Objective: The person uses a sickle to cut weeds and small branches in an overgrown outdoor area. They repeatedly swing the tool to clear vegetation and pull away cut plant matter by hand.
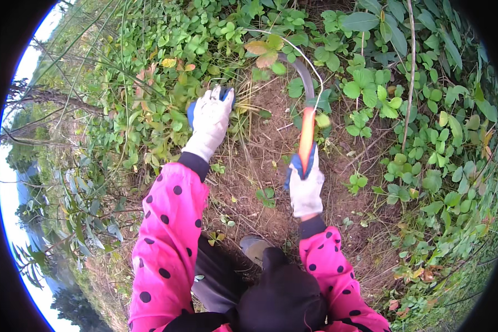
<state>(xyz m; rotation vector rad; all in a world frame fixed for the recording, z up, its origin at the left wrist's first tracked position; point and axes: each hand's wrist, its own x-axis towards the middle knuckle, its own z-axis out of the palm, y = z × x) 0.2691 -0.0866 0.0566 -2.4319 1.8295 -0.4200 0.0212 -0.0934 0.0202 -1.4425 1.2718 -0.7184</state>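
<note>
My left hand [211, 116], in a white work glove with blue coating, is closed around a bunch of grass stems and leafy weeds [242, 101] left of a bare patch of soil. My right hand [306, 182], gloved alike, grips the orange handle [306, 133] of a sickle. Its curved metal blade [305, 79] points up and bends left, with the tip hidden behind green and reddish leaves [266, 50]. A thin pale stem [311, 62] arches over the blade. The two hands are apart.
Low leafy plants [369, 91] grow densely ahead and to the right. A thin upright woody stem [411, 74] stands at the right. Bare branches [62, 97] reach in from the left. My shoe [255, 249] rests on brown soil [269, 216] strewn with dry stalks.
</note>
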